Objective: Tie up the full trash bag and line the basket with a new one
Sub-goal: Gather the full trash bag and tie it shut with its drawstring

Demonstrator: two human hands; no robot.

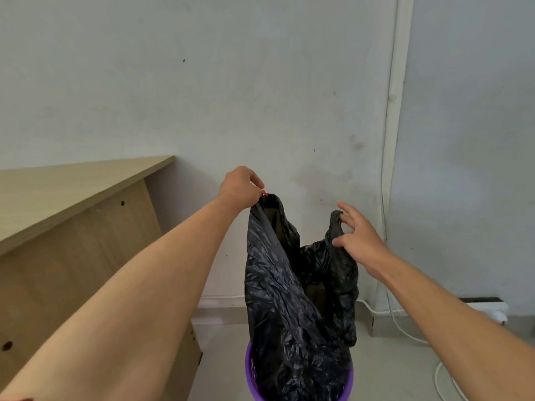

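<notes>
Head view: crinkled black plastic trash bag stood pulled up tall out of the round purple plastic basket, its lower part down inside the basket at the bottom centre of the frame. Bag mouth was open, with 2 upper corners drawn apart.

Left hand pinched the bag's left top corner between curled fingers and thumb, holding it at the bag's highest point. A small red bit showed right at that pinch; could not tell what it was.

Right hand was at the bag's right top corner, lower than the left. 1 or 2 fingers hooked through the twisted plastic there, the other fingers spread and loose. Thumb lay against the bag's side. So a partial hold, not a full clench.

Both forearms were bare and reached forward from the lower edge of the frame.

Light wood-laminate desk stood to the left, near the basket, its side panel just beside the left forearm. Pale grey wall was behind. White power strip and white cables lay on the grey floor at the right, by the wall base.
</notes>
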